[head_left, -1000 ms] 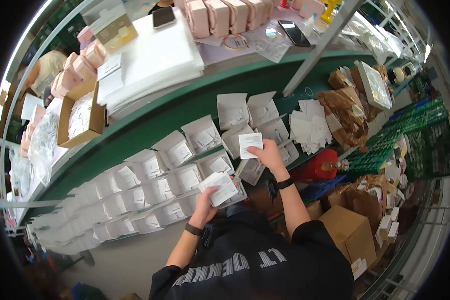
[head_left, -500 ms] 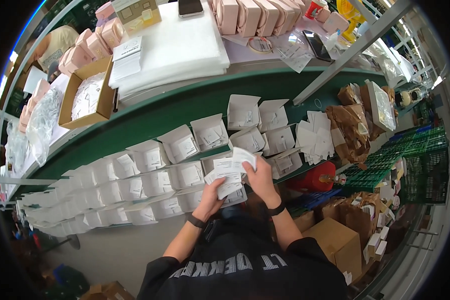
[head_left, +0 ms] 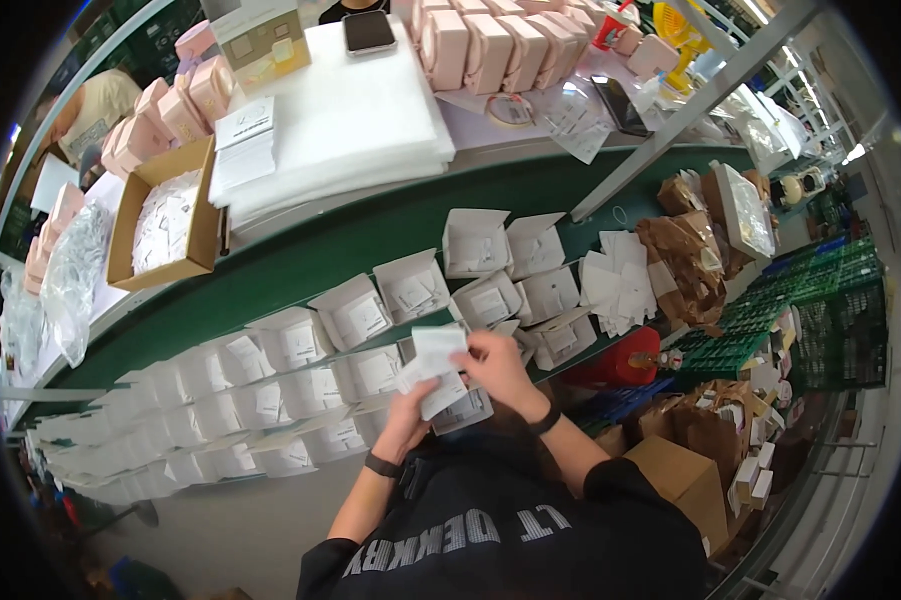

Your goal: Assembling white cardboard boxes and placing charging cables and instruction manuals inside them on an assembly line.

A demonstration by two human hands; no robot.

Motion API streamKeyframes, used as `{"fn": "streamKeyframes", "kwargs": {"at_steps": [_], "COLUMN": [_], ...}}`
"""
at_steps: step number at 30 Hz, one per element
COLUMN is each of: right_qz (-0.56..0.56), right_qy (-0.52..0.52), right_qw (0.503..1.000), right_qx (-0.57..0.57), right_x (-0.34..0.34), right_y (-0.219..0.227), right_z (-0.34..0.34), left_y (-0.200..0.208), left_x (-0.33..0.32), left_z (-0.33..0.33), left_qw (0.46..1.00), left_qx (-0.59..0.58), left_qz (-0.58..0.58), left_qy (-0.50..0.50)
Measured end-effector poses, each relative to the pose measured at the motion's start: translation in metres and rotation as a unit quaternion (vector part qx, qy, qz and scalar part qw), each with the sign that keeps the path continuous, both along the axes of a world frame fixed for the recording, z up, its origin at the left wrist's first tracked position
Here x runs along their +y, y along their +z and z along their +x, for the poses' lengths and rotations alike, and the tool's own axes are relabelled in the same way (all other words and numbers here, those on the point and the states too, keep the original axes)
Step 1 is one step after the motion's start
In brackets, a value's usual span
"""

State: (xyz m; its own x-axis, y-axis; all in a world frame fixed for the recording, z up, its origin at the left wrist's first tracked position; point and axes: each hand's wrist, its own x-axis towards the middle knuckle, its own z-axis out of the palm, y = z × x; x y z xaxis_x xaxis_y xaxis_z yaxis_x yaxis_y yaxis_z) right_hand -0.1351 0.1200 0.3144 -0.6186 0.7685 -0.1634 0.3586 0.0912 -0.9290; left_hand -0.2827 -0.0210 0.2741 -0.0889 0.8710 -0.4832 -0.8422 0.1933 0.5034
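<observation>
A small bunch of folded white leaflets (head_left: 438, 350) is held out over the near boxes. My left hand (head_left: 406, 420) grips the bunch from below, thumb on top. At its right edge, the fingers of my right hand (head_left: 500, 370) are closed on the upper leaflet; the fingertips are partly hidden. Around and under my hands stand rows of open white boxes (head_left: 355, 312), lids up, many with printed leaflets inside. Some boxes beneath my hands are partly covered by them.
A heap of white paper pieces (head_left: 615, 285) and crumpled brown paper (head_left: 682, 255) lie right of the boxes. Across the green belt (head_left: 315, 265) are a carton of leaflets (head_left: 120, 245), white foam sheets (head_left: 370, 130) and pink cases (head_left: 488, 55). A metal post (head_left: 660, 120) slants at right.
My right hand has drawn left and slightly down, closer to my left hand. The upper leaflet moved with it and now lies over the others. The view has shifted a little.
</observation>
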Motion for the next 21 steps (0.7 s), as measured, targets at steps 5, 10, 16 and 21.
{"fn": "streamKeyframes", "kwargs": {"at_steps": [5, 10, 16, 21], "right_qz": [-0.113, 0.388, 0.018, 0.046], "right_qy": [-0.112, -0.141, 0.053, -0.084], "right_qw": [0.986, 0.87, 0.997, 0.995], "right_qx": [0.054, -0.268, -0.048, 0.004], "right_x": [0.112, 0.112, -0.007, -0.001], "right_y": [-0.016, -0.027, -0.008, -0.01], "right_z": [0.0, 0.005, 0.018, 0.038], "left_y": [0.003, -0.008, -0.006, -0.01], "left_x": [0.008, 0.012, 0.016, 0.024], "left_z": [-0.011, -0.011, 0.013, 0.015], "left_qw": [0.992, 0.992, 0.998, 0.999], "left_qx": [-0.113, -0.112, 0.06, 0.007], "left_qz": [0.051, 0.037, -0.012, -0.036], "left_qy": [0.025, 0.034, -0.011, -0.034]}}
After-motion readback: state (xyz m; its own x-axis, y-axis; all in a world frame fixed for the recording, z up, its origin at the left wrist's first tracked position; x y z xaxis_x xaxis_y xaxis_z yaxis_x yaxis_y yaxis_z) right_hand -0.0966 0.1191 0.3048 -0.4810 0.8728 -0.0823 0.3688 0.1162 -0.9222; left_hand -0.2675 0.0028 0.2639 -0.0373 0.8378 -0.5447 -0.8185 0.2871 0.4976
